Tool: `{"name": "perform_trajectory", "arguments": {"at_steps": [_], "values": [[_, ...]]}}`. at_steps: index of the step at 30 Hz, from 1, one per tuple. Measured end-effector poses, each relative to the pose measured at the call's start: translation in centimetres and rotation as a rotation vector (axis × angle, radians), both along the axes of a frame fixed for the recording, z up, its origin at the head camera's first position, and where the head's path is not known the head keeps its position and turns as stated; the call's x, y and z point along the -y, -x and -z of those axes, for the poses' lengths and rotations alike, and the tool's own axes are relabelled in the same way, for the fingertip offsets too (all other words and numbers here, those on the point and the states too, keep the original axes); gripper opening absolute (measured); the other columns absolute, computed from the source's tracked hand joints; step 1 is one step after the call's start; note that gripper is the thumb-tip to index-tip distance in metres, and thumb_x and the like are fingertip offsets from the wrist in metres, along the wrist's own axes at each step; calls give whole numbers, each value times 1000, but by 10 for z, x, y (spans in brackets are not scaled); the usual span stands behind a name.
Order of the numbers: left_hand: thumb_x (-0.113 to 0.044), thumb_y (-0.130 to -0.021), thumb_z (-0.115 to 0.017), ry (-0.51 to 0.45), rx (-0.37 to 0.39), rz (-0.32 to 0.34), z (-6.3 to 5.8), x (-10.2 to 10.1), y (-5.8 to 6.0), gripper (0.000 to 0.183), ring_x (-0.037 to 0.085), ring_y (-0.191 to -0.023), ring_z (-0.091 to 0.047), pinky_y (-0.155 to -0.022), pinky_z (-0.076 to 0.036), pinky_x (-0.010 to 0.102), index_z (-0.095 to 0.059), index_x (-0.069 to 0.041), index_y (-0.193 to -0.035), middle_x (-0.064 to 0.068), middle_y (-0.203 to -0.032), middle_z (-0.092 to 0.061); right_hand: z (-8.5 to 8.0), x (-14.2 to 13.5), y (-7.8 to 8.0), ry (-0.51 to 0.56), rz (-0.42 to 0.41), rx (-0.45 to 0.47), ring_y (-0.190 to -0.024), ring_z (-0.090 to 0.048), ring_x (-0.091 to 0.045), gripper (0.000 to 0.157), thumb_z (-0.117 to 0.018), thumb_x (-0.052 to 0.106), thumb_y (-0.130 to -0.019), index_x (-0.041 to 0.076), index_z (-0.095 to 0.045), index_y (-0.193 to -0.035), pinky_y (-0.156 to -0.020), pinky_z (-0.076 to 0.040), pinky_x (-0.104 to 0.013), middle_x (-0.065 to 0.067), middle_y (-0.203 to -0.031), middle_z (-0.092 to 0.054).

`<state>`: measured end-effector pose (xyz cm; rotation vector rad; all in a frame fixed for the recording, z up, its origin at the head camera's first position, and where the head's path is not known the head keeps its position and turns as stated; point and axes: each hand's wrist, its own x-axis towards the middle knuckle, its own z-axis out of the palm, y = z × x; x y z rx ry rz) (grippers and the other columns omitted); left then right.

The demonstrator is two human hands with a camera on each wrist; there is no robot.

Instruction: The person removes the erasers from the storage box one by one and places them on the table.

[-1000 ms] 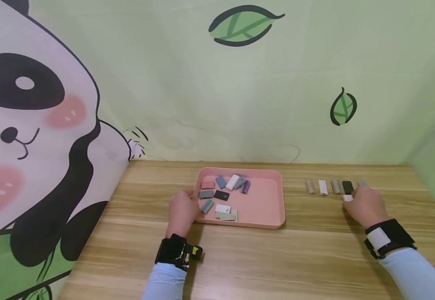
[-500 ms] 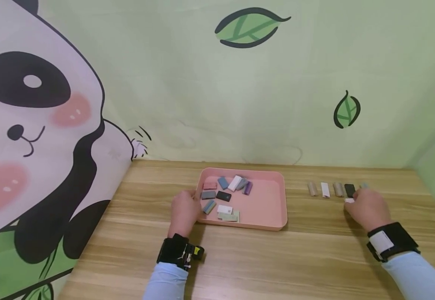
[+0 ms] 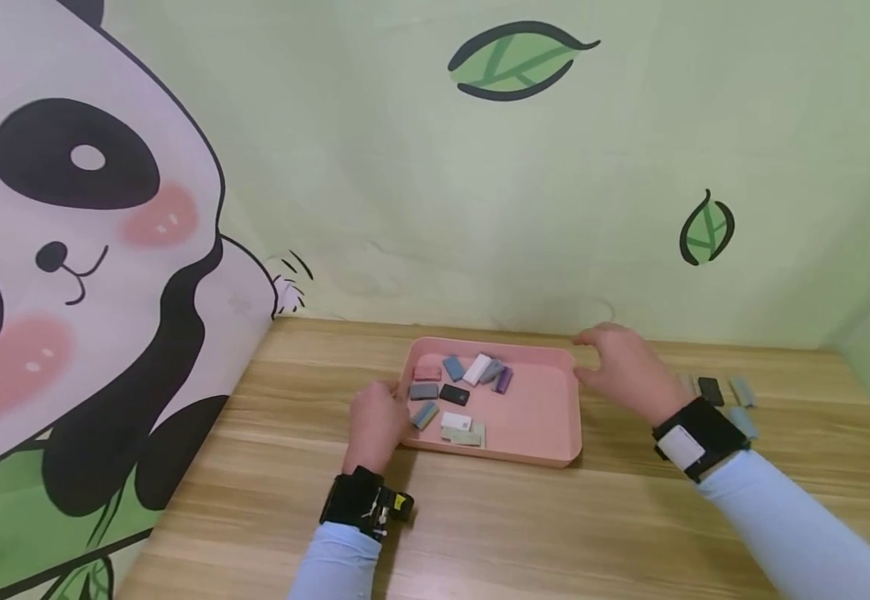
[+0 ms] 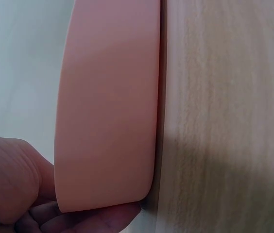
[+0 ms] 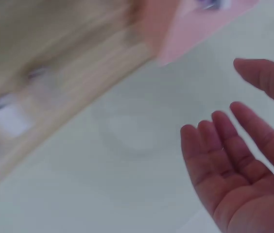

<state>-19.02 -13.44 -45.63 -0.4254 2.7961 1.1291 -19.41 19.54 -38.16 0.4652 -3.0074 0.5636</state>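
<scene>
A shallow pink tray (image 3: 536,417) lies on the wooden table, several small block-like pieces scattered over its left half. Among them are a black piece (image 3: 454,395), a purple piece (image 3: 503,380) and a white piece (image 3: 456,422). My left hand (image 3: 377,421) grips the tray's left side, and the left wrist view shows its fingers against the pink wall (image 4: 108,107). Close by the tray's right rim is my right hand (image 3: 626,371), its thumb and fingers spread apart. The right wrist view shows its palm (image 5: 253,199) holding nothing.
Right of the tray lie more small pieces, including a dark piece (image 3: 711,391), a grey-blue piece (image 3: 742,392) and a blue piece (image 3: 742,422); the right hand and wrist hide others. A wall cloth (image 3: 420,208) printed with a panda and leaves rises behind the table (image 3: 525,533).
My right hand has left the pieces at the right and moved left to the tray's right rim, its fingers now spread. The left hand stays at the tray. The head view has shifted slightly.
</scene>
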Motion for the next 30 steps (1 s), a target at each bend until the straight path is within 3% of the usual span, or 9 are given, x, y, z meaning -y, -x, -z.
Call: {"name": "perform_trajectory", "arguments": {"at_steps": [7, 12, 16, 23, 26, 30], "values": [[-13, -89, -60, -5, 25, -12, 4, 0, 0, 34, 21, -75, -60, -50, -45, 25, -62, -11, -123, 10, -107, -64, -1, 74, 19, -47, -218, 37, -104, -59, -25, 39, -71, 19, -80, 7, -64, -117, -91, -48, -40, -9, -112, -65], [-14, -89, -60, 17, -13, 3, 3, 1, 1, 31, 21, -74, -59, -50, -44, 25, -65, -10, -119, 9, -103, -65, 11, 107, 43, -107, -311, 66, -96, -57, -20, 40, -71, 14, -78, 10, -64, -118, -88, -48, -35, -8, -112, -64], [-16, -90, -59, 8, -29, 1, 2, 1, 1, 29, 21, -76, -59, -51, -44, 25, -66, -10, -118, 9, -104, -66, 28, 121, 59, -94, -359, 136, -90, -56, -19, 39, -67, 9, -79, 9, -64, -118, -87, -48, -34, -8, -112, -65], [-15, -89, -60, 9, -22, -12, 3, -1, 0, 31, 22, -81, -59, -52, -44, 25, -64, -11, -120, 10, -108, -65, 44, 134, 65, -99, -385, 258, -111, -57, -19, 41, -60, 3, -83, 8, -60, -123, -98, -45, -36, -6, -122, -61], [-15, -89, -60, 30, -26, -16, 4, -2, 1, 31, 22, -82, -58, -54, -44, 25, -64, -11, -120, 9, -108, -65, 45, 137, 65, -123, -351, 305, -106, -56, -17, 46, -61, 1, -81, 10, -58, -125, -94, -46, -33, -4, -122, -60], [-16, -90, -60, 40, -22, -17, 3, -2, 1, 32, 22, -80, -58, -53, -44, 26, -64, -11, -121, 9, -107, -65, 46, 136, 62, -166, -325, 302, -88, -53, -18, 38, -58, 4, -84, 13, -60, -120, -77, -43, -28, -4, -107, -60]]}}
